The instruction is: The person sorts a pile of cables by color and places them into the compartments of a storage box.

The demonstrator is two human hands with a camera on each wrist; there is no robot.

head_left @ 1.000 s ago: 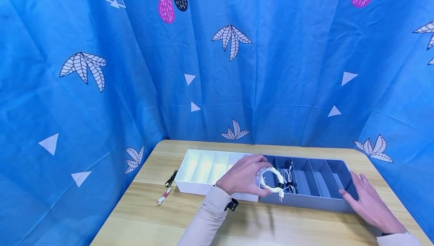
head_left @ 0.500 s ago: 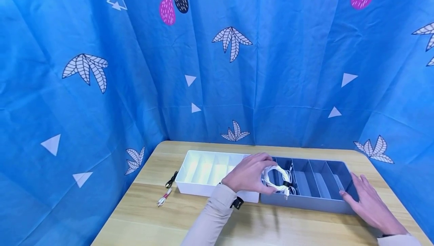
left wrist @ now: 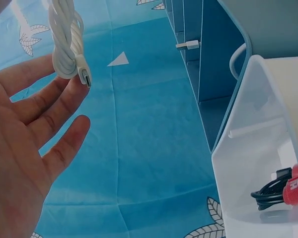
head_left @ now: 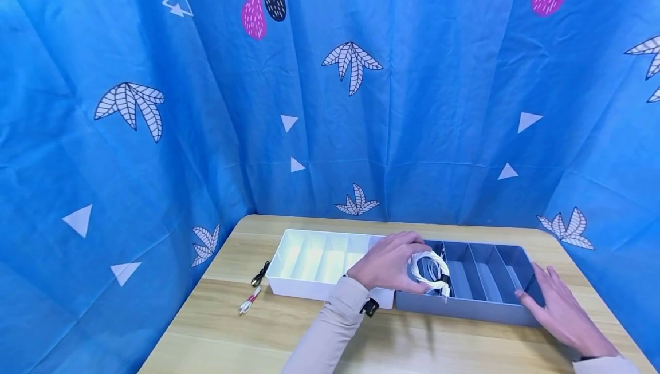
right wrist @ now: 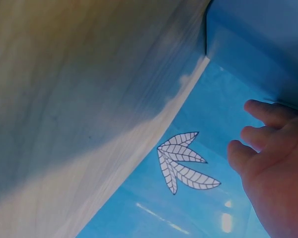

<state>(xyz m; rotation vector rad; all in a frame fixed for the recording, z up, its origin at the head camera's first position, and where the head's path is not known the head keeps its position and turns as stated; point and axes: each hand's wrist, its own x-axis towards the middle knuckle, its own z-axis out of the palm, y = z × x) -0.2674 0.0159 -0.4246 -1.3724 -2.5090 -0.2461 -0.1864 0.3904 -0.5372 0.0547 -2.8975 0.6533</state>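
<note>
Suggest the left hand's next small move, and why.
Probably lower the white cable coil into the gray box: the left hand holds it over the open compartments, and the right hand is at the box's right end, perhaps steadying it. Exact compartment unclear.

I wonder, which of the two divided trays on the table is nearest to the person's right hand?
The grey tray: the right hand is at its right end. The white tray stands to its left, farther from that hand.
</note>
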